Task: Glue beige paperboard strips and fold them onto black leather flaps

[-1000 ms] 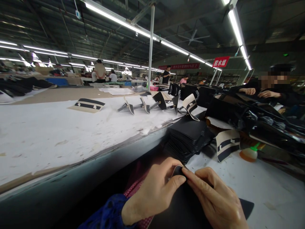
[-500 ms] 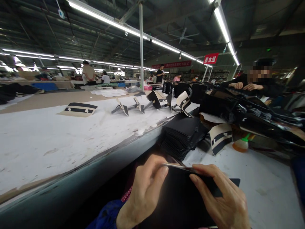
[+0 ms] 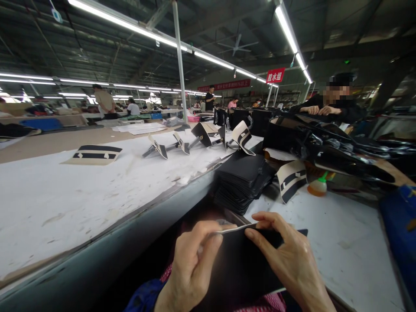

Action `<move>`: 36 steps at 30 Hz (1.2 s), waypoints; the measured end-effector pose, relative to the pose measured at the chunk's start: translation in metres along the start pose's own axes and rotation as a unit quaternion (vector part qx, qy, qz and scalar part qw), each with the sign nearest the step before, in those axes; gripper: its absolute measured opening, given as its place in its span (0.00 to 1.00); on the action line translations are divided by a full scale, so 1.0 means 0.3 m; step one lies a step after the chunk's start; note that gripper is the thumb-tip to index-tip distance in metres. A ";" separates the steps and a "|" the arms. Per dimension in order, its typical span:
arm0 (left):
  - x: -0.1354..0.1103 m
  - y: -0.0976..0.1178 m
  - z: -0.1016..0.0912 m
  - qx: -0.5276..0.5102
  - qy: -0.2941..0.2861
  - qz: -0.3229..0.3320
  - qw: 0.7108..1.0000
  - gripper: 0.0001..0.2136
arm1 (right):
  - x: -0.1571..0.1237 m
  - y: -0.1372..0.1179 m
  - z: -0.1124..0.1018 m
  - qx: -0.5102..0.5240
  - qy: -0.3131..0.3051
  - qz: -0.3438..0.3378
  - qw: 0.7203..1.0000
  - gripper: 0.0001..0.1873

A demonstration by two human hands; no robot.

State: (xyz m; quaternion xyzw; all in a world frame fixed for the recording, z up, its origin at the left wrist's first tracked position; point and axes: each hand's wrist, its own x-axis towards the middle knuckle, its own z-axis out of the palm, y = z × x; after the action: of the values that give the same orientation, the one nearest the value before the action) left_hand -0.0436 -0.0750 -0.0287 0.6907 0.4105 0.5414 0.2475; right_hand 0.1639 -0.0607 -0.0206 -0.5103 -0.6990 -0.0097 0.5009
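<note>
A black panel with a pale edge is held low in front of me, its top edge facing up. My left hand pinches that edge at its left end between thumb and fingers. Farther right along the same edge, my right hand grips it with the thumb on the near face and fingers behind. Past my hands lies a stack of black panels. Right of the stack stands a curved beige piece with black strips. The far face of the held panel is hidden.
A white-covered table runs along the left, bearing a flat beige-and-black piece and several propped curved pieces. A glue bottle with a green top stands right. Behind shiny black goods, a co-worker works with both hands.
My right hand has moved left along the panel's edge, nearer my left hand. The panel tilts more, its right side raised. The whole view has shifted to the right.
</note>
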 end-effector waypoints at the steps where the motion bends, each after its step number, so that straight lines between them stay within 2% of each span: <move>1: 0.001 -0.001 -0.003 0.009 0.003 0.003 1.000 0.11 | -0.001 0.006 -0.001 -0.004 -0.008 0.014 1.000 0.10; 4: 0.001 0.007 -0.012 0.025 0.020 0.059 0.998 0.09 | 0.002 0.011 -0.011 -0.003 -0.013 0.025 1.000 0.10; 8: -0.003 0.035 -0.013 0.041 0.039 0.156 0.986 0.13 | 0.014 -0.007 -0.035 -0.007 -0.052 -0.030 0.998 0.10; 13: -0.010 0.038 -0.002 0.036 0.021 0.186 0.982 0.15 | 0.020 -0.024 -0.035 -0.040 -0.112 -0.090 0.989 0.16; 16: 0.001 0.022 0.003 0.045 0.019 0.127 0.991 0.12 | 0.016 -0.012 -0.012 -0.068 -0.105 -0.110 0.986 0.17; 19: 0.032 0.009 -0.008 0.013 0.030 0.003 0.999 0.09 | 0.008 0.023 -0.001 -0.109 -0.030 -0.097 0.989 0.15; 21: 0.054 0.005 -0.026 -0.028 0.043 -0.050 0.997 0.09 | 0.000 0.055 -0.017 -0.143 0.027 -0.070 0.987 0.21; 25: 0.071 0.011 -0.070 -0.059 0.090 -0.044 0.993 0.07 | -0.032 0.117 -0.098 -0.165 0.126 -0.018 0.978 0.26; 27: 0.066 0.018 -0.091 -0.046 0.123 -0.020 0.991 0.06 | -0.055 0.143 -0.144 -0.133 0.147 0.034 0.980 0.25; 31: 0.055 0.028 -0.129 -0.009 0.164 0.041 0.986 0.03 | -0.095 0.198 -0.184 0.021 0.077 0.155 0.985 0.18; 36: 0.054 0.018 -0.157 -0.008 0.218 0.104 0.970 0.03 | -0.092 0.260 -0.125 0.218 0.052 0.165 0.961 0.18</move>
State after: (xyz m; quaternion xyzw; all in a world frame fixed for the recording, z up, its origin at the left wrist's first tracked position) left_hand -0.0857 -0.0690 -0.0019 0.5926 0.3765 0.7050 0.1001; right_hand 0.2454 -0.0625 -0.0603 -0.4960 -0.5635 0.1991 0.6300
